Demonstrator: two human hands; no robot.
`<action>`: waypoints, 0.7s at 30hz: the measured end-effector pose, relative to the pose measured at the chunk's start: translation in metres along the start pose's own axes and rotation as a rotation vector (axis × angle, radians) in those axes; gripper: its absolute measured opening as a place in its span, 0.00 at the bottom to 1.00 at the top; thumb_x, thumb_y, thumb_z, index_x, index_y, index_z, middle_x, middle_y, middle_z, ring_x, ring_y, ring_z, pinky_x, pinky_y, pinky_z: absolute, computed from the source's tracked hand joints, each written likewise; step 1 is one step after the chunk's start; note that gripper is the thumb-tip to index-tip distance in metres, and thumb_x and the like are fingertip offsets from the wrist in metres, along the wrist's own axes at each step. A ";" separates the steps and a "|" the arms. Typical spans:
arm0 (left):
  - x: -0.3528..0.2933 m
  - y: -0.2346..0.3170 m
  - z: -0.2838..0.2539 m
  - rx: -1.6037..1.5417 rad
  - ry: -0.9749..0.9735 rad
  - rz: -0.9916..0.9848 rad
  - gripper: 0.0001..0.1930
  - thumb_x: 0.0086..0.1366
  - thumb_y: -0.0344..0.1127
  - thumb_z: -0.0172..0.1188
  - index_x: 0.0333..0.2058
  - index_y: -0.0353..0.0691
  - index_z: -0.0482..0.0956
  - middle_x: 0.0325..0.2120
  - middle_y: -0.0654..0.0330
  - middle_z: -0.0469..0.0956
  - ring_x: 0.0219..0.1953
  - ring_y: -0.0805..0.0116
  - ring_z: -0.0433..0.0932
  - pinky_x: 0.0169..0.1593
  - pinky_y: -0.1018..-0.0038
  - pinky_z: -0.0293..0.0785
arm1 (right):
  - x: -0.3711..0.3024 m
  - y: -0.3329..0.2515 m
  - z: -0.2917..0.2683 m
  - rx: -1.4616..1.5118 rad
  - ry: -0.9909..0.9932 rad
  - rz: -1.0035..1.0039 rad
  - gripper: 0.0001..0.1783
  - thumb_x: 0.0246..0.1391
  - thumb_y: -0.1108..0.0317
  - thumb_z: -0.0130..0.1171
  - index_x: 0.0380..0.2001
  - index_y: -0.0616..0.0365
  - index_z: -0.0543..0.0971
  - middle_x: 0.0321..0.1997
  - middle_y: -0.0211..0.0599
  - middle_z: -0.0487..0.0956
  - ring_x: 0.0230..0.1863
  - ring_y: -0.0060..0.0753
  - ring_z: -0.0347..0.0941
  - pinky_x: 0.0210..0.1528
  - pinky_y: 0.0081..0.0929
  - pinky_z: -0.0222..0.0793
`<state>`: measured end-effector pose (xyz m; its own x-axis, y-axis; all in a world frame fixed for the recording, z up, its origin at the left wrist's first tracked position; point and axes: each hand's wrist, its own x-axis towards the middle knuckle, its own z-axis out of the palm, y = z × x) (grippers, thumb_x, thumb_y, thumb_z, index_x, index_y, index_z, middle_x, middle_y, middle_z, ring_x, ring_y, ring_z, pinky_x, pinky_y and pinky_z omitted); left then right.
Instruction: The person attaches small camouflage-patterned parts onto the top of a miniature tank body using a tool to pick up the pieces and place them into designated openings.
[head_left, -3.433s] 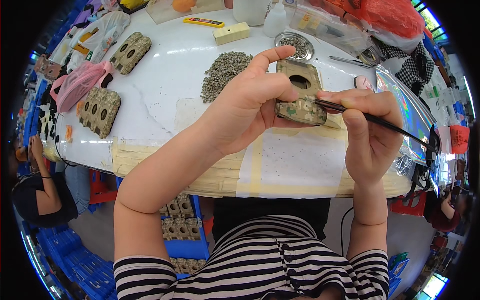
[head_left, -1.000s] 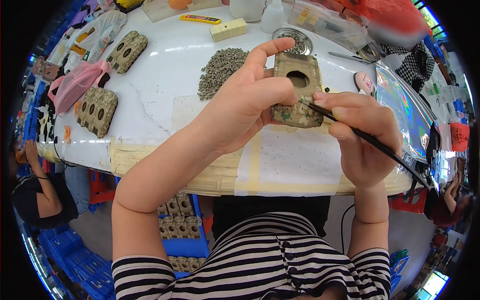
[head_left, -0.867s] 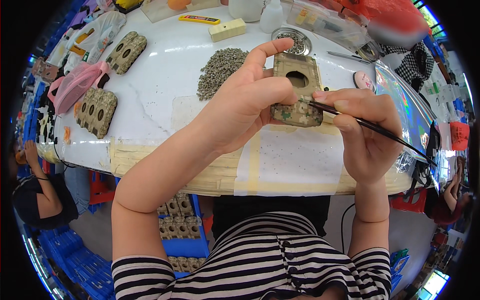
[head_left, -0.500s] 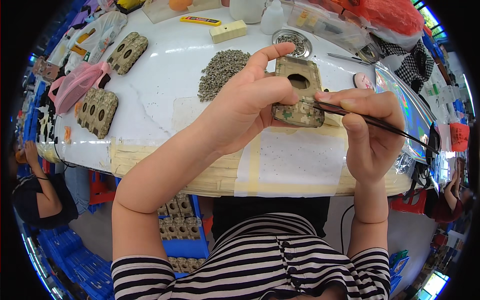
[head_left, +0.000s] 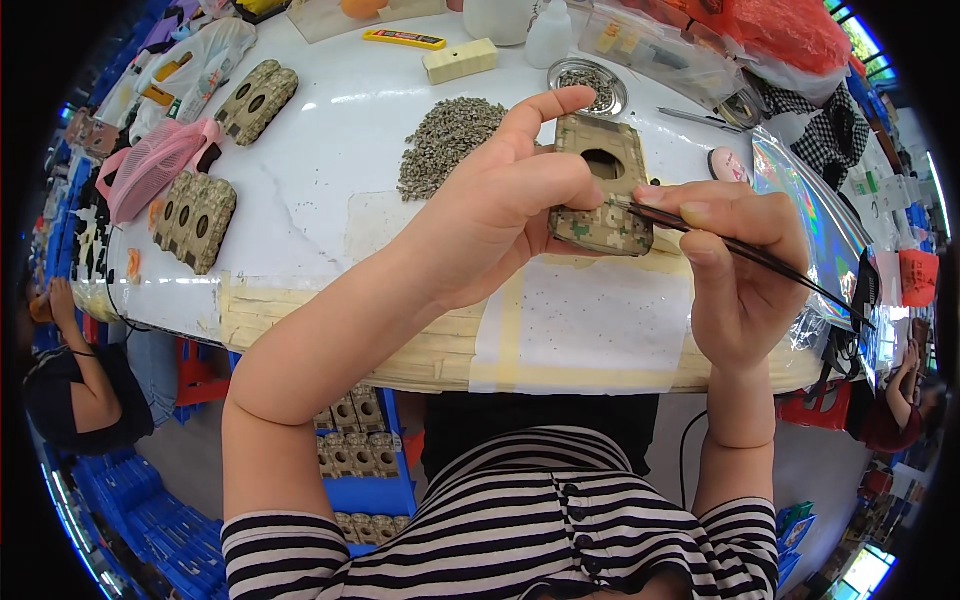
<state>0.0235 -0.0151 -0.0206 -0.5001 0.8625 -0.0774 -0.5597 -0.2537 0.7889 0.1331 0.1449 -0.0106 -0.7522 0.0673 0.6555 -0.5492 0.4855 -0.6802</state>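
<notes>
My left hand [head_left: 515, 195] grips a camouflage-patterned housing [head_left: 612, 232] with a round hole, holding it tilted above the table. Its thumb presses on the face just below the hole, and the index finger stretches out past the top edge. My right hand [head_left: 750, 255] pinches a pair of dark tweezers [head_left: 745, 245], whose tips meet the housing right beside my left thumb. Whether a small part sits between the tips is too small to tell. Behind the left hand lies a heap of tiny metal parts [head_left: 445, 145], and a round metal dish [head_left: 618, 90] holds more of them.
More camouflage housings [head_left: 195, 222] lie at the left near a pink mesh item [head_left: 155, 170]. A yellow cutter [head_left: 404, 40], a cream block [head_left: 460, 62], a white bottle [head_left: 549, 35] and another pair of tweezers [head_left: 700, 118] are at the back. Blue crates [head_left: 370, 494] with housings stand below the table.
Both hands hold almost the same pose. The housing is tilted very slightly differently, and the tweezer tips stay at the spot beside my left thumb.
</notes>
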 end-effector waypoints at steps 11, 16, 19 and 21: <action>0.000 0.000 0.000 0.004 0.007 -0.002 0.34 0.54 0.26 0.47 0.62 0.39 0.49 0.47 0.52 0.70 0.44 0.68 0.76 0.47 0.69 0.74 | 0.000 0.000 0.001 0.003 -0.010 -0.010 0.10 0.46 0.77 0.64 0.32 0.66 0.75 0.33 0.42 0.79 0.38 0.36 0.76 0.41 0.25 0.71; 0.000 -0.001 -0.001 0.009 0.006 0.005 0.34 0.55 0.26 0.47 0.62 0.39 0.49 0.48 0.51 0.69 0.44 0.68 0.75 0.47 0.69 0.74 | 0.003 -0.003 -0.002 -0.087 -0.089 -0.046 0.09 0.53 0.72 0.58 0.32 0.66 0.69 0.34 0.52 0.78 0.38 0.40 0.77 0.44 0.30 0.72; 0.000 -0.001 0.000 0.010 0.008 0.003 0.34 0.54 0.26 0.47 0.62 0.39 0.49 0.47 0.52 0.69 0.44 0.68 0.75 0.47 0.69 0.74 | 0.001 -0.001 0.000 -0.031 -0.043 -0.024 0.09 0.50 0.74 0.61 0.32 0.66 0.72 0.33 0.47 0.78 0.38 0.38 0.77 0.42 0.28 0.71; 0.000 0.000 0.001 0.011 0.014 -0.003 0.34 0.54 0.26 0.47 0.61 0.39 0.50 0.47 0.52 0.70 0.44 0.68 0.75 0.47 0.69 0.74 | 0.000 0.000 0.001 0.010 -0.001 -0.002 0.09 0.46 0.77 0.64 0.31 0.66 0.75 0.33 0.42 0.79 0.37 0.35 0.76 0.40 0.25 0.70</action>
<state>0.0244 -0.0147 -0.0204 -0.5075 0.8571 -0.0883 -0.5541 -0.2461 0.7953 0.1331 0.1439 -0.0110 -0.7516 0.0659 0.6563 -0.5541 0.4768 -0.6824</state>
